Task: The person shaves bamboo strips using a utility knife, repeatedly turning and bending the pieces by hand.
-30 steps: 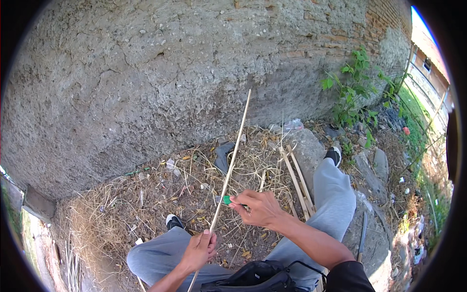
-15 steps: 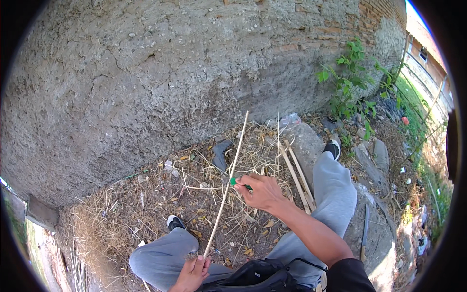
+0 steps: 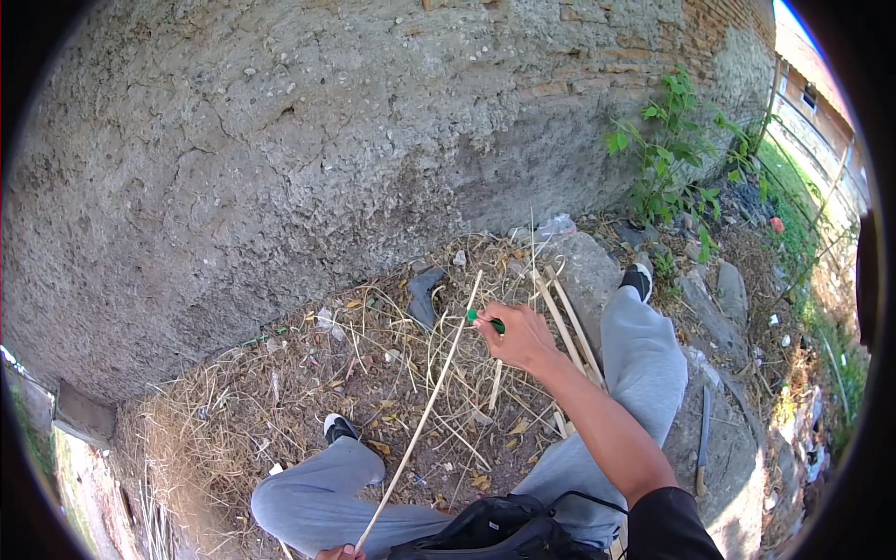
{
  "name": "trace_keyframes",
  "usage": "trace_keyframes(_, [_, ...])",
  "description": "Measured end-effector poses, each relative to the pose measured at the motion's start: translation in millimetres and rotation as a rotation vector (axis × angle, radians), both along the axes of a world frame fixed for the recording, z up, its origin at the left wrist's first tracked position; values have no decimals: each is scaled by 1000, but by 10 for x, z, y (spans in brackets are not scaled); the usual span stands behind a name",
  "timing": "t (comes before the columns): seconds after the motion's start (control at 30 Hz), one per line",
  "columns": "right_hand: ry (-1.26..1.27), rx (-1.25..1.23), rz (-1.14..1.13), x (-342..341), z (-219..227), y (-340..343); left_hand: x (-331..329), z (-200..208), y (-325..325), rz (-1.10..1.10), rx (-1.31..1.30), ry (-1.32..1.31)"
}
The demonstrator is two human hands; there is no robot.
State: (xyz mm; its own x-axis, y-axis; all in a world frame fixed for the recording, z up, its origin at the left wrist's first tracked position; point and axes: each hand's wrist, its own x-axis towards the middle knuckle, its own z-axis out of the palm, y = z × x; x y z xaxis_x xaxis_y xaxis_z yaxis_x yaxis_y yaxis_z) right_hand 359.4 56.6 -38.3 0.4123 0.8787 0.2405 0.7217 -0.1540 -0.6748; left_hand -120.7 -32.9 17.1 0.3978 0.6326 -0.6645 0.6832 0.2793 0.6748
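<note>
A thin pale stick (image 3: pixel 420 424), which looks like split bamboo, slants from my lap up toward the wall. Its near end is in my left hand (image 3: pixel 342 553), closed on it and mostly cut off by the lower edge. Close to the stick's far end, my right hand (image 3: pixel 521 338) is closed around a small green tool (image 3: pixel 473 316). The green tool touches the stick or lies right beside it; its exact kind is hidden by my fingers.
Straw-like shavings cover the ground before a rough wall (image 3: pixel 308 168). Pale split strips (image 3: pixel 571 322) lean by my right leg. A long-bladed knife (image 3: pixel 704 439) lies on stone at the right. A dark shoe-like piece (image 3: pixel 425 297) and a leafy plant (image 3: pixel 677 140) are near the wall.
My left hand has pulled the stick down toward me, almost out of view. My right hand, still gripping the green tool, has shifted slightly up and right and is now nearer the stick's far end.
</note>
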Motion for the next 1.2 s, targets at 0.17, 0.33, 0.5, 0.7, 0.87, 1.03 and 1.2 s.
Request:
trace_keyframes(0.17, [39, -70, -196, 352, -130, 33, -341, -11, -138, -218, 263, 39])
trace_keyframes(0.33, [-4, -374, -209, 367, -369, -60, -892, -211, -110, 117, -62, -160])
trace_keyframes(0.5, [-157, -755, 106, -3, -160, -185, 15, 278, -65, -15, 493, 283])
trace_keyframes(0.7, [48, -57, -80, -136, 307, -348, 448, 48, 230, -54, 580, 161])
trace_keyframes(0.87, [342, 295, 146, -403, 394, -458, 986, -167, 612, 74, 410, -233])
trace_keyframes(1.03, [235, 380, 408, -617, 414, -496, 1667, -163, 1046, 71, 314, -385])
trace_keyframes(1.2, [210, 351, 415, -678, 398, -495, 1926, -231, 1112, 24, 207, -467])
